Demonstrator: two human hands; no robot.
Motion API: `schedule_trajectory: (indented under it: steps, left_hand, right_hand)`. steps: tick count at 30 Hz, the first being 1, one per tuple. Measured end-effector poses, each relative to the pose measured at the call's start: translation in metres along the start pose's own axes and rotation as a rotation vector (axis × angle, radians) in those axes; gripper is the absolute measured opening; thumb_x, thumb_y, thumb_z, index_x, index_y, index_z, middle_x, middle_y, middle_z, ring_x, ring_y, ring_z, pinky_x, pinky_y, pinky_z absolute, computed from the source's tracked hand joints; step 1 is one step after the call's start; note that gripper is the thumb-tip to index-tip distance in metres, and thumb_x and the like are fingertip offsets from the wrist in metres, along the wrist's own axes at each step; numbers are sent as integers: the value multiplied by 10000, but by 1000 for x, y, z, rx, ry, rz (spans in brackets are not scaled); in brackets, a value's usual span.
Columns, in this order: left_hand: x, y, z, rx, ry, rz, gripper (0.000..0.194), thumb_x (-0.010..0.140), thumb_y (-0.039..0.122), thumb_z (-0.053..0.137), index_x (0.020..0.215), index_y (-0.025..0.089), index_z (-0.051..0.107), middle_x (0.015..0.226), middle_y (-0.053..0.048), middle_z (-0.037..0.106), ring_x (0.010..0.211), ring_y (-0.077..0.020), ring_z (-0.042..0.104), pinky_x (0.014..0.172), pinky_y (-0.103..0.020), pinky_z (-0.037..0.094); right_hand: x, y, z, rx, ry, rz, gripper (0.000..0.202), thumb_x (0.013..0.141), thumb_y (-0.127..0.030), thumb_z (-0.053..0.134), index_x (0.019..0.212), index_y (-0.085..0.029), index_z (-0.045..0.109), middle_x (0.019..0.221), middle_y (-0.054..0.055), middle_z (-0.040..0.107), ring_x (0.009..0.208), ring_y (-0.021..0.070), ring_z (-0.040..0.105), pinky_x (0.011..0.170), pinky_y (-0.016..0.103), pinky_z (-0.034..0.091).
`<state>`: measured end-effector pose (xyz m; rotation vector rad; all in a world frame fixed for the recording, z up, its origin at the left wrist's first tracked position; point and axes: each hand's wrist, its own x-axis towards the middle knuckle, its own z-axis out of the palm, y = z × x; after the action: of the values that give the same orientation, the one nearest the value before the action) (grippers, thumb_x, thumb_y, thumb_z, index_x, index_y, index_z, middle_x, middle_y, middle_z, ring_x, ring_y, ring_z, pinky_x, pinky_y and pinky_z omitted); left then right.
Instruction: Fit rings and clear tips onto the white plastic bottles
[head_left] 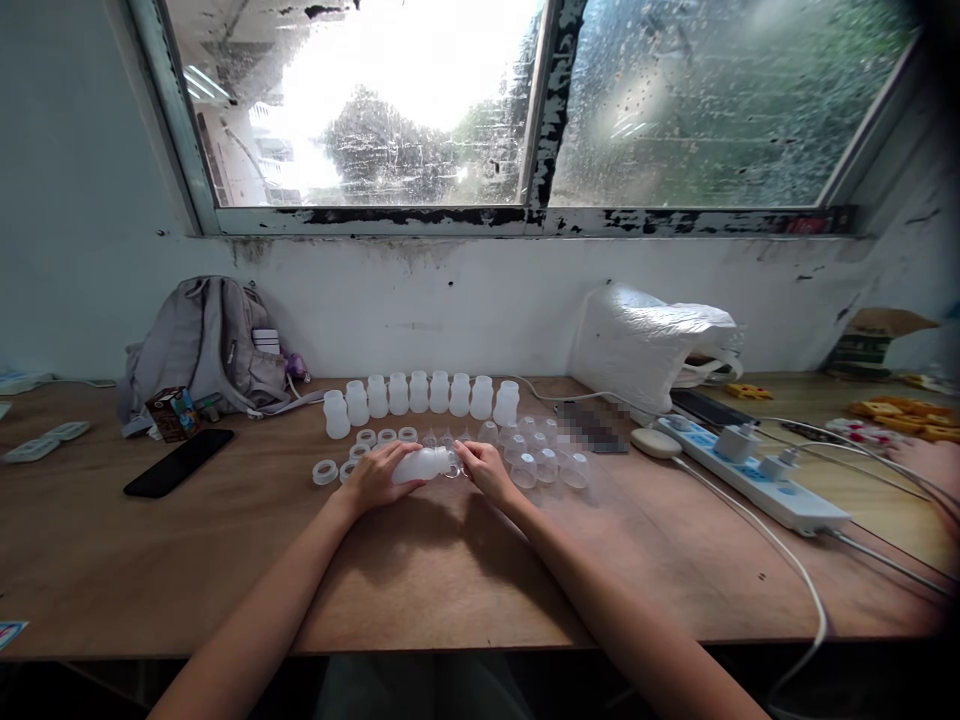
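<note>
My left hand [379, 477] is wrapped round a frosted white bottle [421, 464] that lies on its side, its neck toward the right. At that neck, my right hand [484, 468] pinches a small clear piece [452, 463], partly hidden by the fingers. Behind my hands stands a curved row of frosted bottles [440, 392]. White rings [325, 472] lie beside my left hand, some partly covered by it. Several clear domed covers [547, 465] are grouped to the right of my right hand, and small clear teat-like pieces [448, 438] stand just behind the held bottle.
On the left are a black phone [179, 463], a small carton [174, 413] and a grey backpack [217, 345]. To the right, a power strip [757, 480] with cables, a round white device [655, 443] and a silvery bag [645, 345]. Another person's hand [926, 465] shows at the right edge.
</note>
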<state>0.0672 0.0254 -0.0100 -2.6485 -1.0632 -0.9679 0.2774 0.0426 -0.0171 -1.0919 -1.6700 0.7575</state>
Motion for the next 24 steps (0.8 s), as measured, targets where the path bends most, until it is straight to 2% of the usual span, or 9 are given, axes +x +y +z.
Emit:
schedule_trajectory:
  steps: [5,9,11,14,16,19,22,24]
  left_hand:
    - [0,0,7,49,0,-12,473,753,451,493,1142,184,455,1035,-91,552,949,-226,529,812,-346,430]
    - [3,9,9,-128,21,-129,459,741,446,507,1106,170,471,1003,-85,557,902,-205,543,781,-311,438]
    - [6,14,8,-264,1,-194,422,746,440,502,1069,170,485,958,-66,574,842,-186,556,743,-294,441]
    - [11,22,6,-464,-89,-295,379,747,460,490,993,172,520,859,-31,591,755,-168,556,680,-275,433]
    - [13,28,7,-614,-140,-354,383,741,486,484,936,162,547,829,-29,587,745,-170,545,666,-270,421]
    - [14,35,12,-974,-202,-454,435,746,514,452,945,139,544,797,-48,579,695,-162,535,613,-258,411]
    - [11,39,17,-1342,-303,-565,490,744,553,402,925,120,543,709,-67,563,572,-136,513,526,-248,398]
    - [9,41,18,-1484,-356,-616,504,720,570,417,889,114,552,688,-75,558,533,-125,503,502,-245,396]
  right_hand:
    - [-1,-1,2,116,-20,68,438,741,-523,420,466,-184,385,387,-40,376,351,73,329,357,210,248]
    - [-4,-11,4,334,24,119,346,732,-505,459,612,-180,447,537,-26,459,425,82,409,378,204,318]
    - [-6,-18,3,413,28,100,287,704,-461,528,770,-183,499,663,-9,511,561,104,487,473,209,391]
    - [-9,-25,2,473,-92,101,372,691,-414,567,989,-199,512,805,17,557,721,137,525,614,240,425]
    - [-11,-27,2,508,-168,119,373,701,-413,555,994,-183,543,847,40,572,761,158,532,657,259,424]
    - [-13,-30,1,567,-189,116,324,713,-410,536,920,-166,584,868,60,582,769,170,537,667,268,421]
    - [-15,-37,0,591,-238,119,340,725,-413,507,966,-182,570,884,65,591,768,174,543,649,270,424]
    - [-18,-44,-1,604,-274,119,363,721,-410,505,1010,-195,548,965,77,586,831,187,541,656,270,427]
